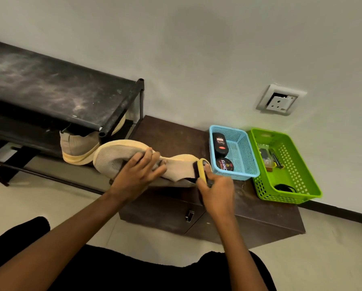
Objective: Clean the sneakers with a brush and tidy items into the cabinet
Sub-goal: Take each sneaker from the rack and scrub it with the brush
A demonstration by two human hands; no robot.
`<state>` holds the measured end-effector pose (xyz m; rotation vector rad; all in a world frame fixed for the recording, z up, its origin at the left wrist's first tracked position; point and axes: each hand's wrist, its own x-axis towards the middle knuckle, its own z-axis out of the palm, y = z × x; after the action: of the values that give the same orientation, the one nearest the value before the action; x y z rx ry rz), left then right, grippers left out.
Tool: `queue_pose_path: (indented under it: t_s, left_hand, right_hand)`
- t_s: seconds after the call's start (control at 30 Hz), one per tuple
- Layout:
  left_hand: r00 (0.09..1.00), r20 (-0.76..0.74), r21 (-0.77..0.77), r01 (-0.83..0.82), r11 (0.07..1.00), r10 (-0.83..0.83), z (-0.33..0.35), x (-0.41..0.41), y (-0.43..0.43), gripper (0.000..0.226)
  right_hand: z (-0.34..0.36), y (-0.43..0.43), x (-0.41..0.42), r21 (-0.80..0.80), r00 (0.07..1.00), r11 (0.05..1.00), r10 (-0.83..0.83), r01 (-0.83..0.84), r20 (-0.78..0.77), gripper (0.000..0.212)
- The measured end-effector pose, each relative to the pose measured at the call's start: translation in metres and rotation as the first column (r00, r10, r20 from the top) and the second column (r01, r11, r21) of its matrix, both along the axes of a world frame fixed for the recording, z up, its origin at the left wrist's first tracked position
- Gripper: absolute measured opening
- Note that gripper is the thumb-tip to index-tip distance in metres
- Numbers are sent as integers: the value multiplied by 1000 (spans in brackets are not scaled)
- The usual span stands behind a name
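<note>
Starting at the left, a black shoe rack (56, 87) shelters one beige sneaker (79, 148). Your left hand (137, 175) clamps the second beige sneaker (112, 160) on the brown cabinet (249, 219) top. Your right hand (216, 190) grips a yellow-backed brush (201, 170), bristles touching its heel. Just beside sit a blue basket (242, 156) holding polish tins, then a green basket (291, 177).

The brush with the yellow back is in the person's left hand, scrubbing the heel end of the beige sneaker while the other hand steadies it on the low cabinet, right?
Not quite: the head view shows the brush in the right hand. The left hand steadies the beige sneaker on the low cabinet; the rest stands.
</note>
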<state>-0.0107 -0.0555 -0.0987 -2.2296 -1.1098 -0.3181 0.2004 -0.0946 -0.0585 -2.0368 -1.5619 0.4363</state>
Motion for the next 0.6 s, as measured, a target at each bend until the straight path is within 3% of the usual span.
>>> queue_pose_path:
  t_s: [0.1,0.3,0.4,0.5,0.6]
  left_hand:
    - [1000,19,-42,0,999,1,3,0,-1,72]
    - [967,242,-289,-9,957,82,18,-9,5,83]
    - [932,339,-378,10,926,128,27,-6,2,85]
    - [867,460,-476,61,877,190,34,-4,3,88]
    - [825,509,-509,59,859,245,36,-3,6,89]
  right_hand:
    - [2,4,28,-29,985,991,-125,130,115,41]
    - [20,3,39,261,981,951,-129,164,-145,44]
    - [19,1,38,307,955,931,-112,197,-274,46]
    - [14,-1,37,256,858,926,-119,277,-499,52]
    - [17,1,32,128,717,931,-170,341,-676,40]
